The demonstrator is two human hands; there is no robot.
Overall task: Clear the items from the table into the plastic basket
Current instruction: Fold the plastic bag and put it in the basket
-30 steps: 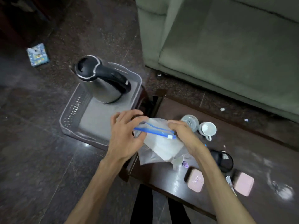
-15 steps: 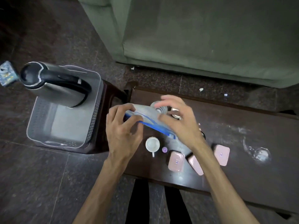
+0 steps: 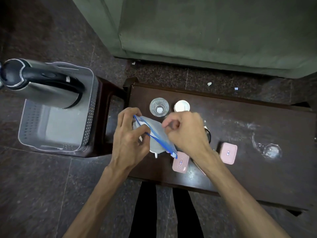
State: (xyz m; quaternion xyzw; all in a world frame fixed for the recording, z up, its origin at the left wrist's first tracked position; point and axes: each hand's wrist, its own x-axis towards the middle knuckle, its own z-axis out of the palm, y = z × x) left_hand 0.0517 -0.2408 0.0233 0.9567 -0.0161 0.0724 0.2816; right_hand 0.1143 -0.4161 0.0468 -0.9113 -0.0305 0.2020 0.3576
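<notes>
My left hand and my right hand both grip a clear zip bag with a blue seal strip, held above the left end of the dark wooden table. Beyond the bag stand a clear glass and a white cup. Two pink lidded boxes lie near the table's front. A white cup is mostly hidden under the bag. The grey plastic basket sits on a stool at left, holding a steel kettle.
A green sofa runs along the far side of the table. A dark round object peeks out behind my right hand. White dusty smears mark the table's right part. Dark stone floor surrounds everything.
The view has swung right and closer to the table. Both hands kept the zip bag and lowered it over the table's left end; the glass and far cup now show beyond it.
</notes>
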